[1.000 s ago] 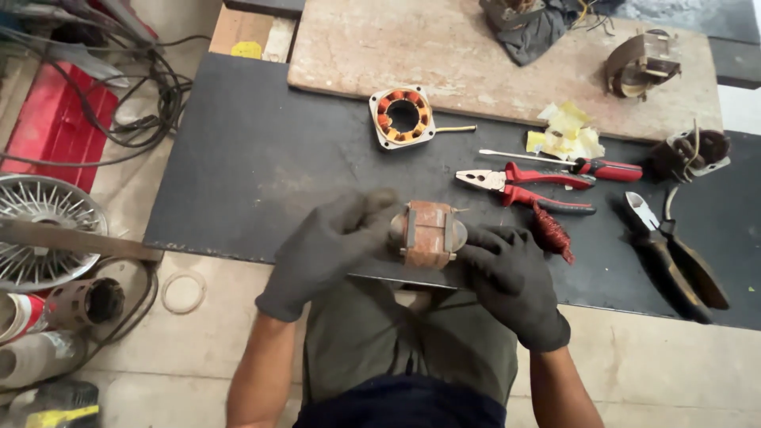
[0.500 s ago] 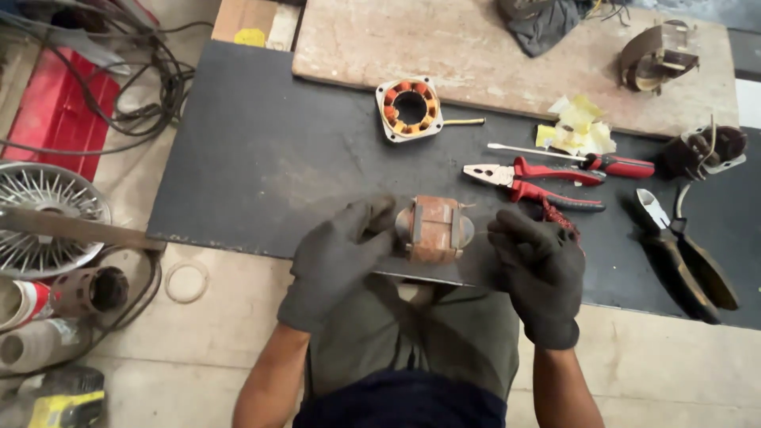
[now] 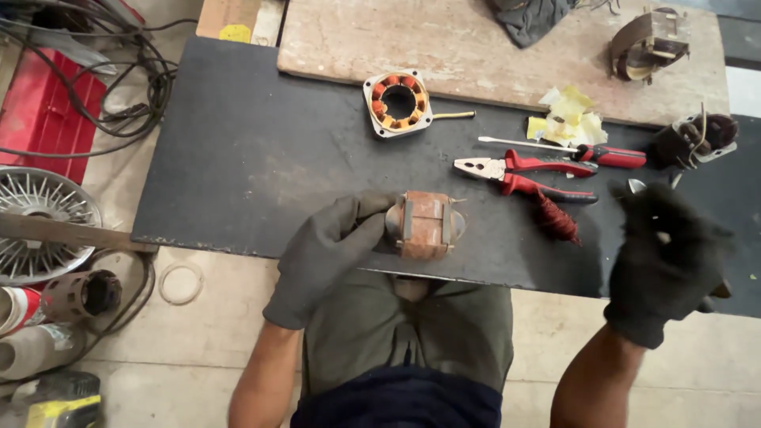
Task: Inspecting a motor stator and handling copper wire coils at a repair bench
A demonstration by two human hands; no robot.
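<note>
Left hand grips a copper-wound stator; right hand closes around cutters.

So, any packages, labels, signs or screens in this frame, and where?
Yellow sticker: top edge, on a wooden board, small and rounded.
Yellow label: bottom left corner, on a dark tool.
Red and white can: left edge, only partly in view.
No screens or signs.

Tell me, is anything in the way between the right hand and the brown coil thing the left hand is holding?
Yes. The right hand is off to the side, apart from the coil block in the left hand. On the dark mat between them lies a small reddish wire bundle, with the red-handled pliers just above it.
</note>
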